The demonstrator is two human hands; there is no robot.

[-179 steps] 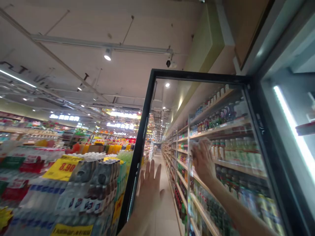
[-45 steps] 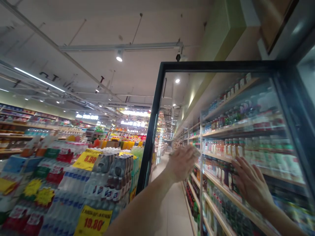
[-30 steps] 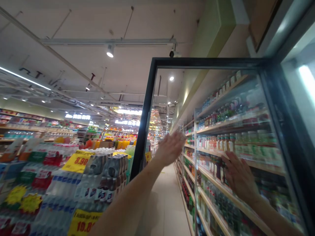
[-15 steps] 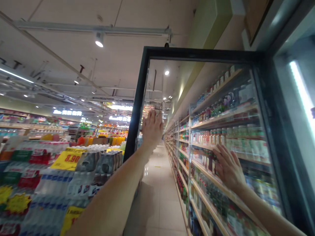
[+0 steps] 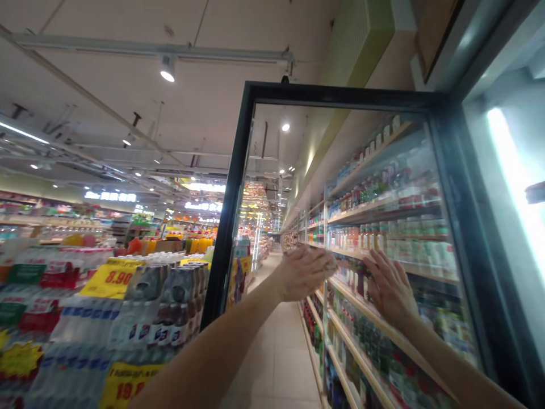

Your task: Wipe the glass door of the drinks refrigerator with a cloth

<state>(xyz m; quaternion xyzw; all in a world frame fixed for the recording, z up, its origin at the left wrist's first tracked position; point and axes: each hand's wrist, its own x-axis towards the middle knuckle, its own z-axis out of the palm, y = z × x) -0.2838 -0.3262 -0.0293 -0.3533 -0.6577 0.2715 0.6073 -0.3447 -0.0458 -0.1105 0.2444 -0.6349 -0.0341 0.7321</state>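
On my feed, the glass cooler door (image 5: 332, 95) stands swung open into the aisle, its black frame tilted in the wide view, with the lit inside of the cooler (image 5: 506, 170) at the far right. Both hands are released and grasp nothing. The right hand (image 5: 389, 289) lies open against the pane, fingers spread, near the door's lower middle. The left hand (image 5: 304, 274) is also open, palm flat, reaching across from the lower left, just beside the right hand. It looks pressed to the glass, though from this angle I can't be sure it touches. Behind the pane, bottled drinks (image 5: 374, 238) fill wooden shelves along a tiled aisle (image 5: 276, 363). Left of the door stands a stack of shrink-wrapped bottled water (image 5: 85, 335) with a yellow price sign (image 5: 108, 278) reading 8.90.
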